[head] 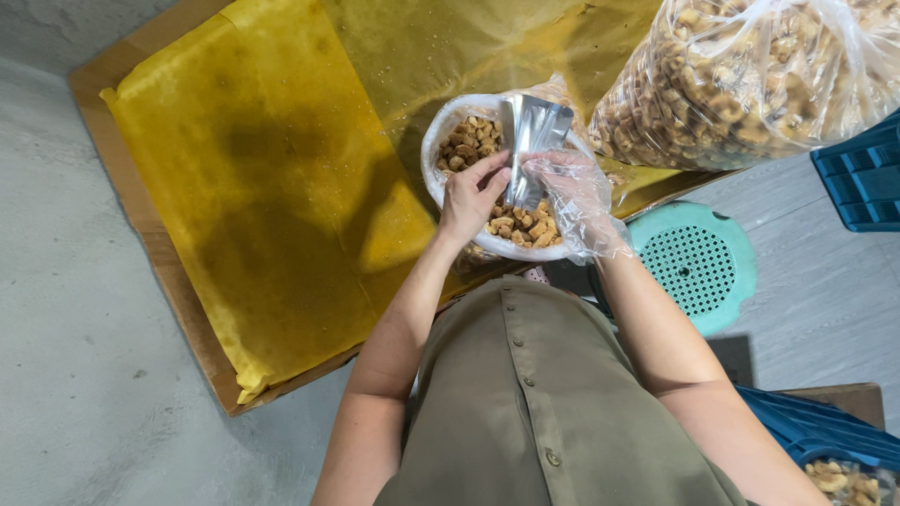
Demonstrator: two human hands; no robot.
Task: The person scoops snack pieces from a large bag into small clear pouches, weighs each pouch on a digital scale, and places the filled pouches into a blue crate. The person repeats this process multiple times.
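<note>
Left hand [473, 192] and plastic-gloved right hand [572, 192] both gripped a silver pouch [531, 141] over a white bowl of nuts [441, 126], sitting on yellow sheeting [262, 187] over cardboard on grey concrete floor [66, 309]

Brightness: even, soft daylight; nothing dim.
Shadow: the person's own broad, soft-edged shadow lies on the yellow oiled paper sheet [253, 187], spreading from centre toward 9 o'clock.
Glare: white highlights on the large clear plastic bag of brown snack pieces [750, 75] at 1 o'clock, and on the silver foil pouch [531, 141].
Focus: sharp at centre; no motion blur.
Distortion: wide-angle stretch at the edges, strongest at 6 o'clock.
</note>
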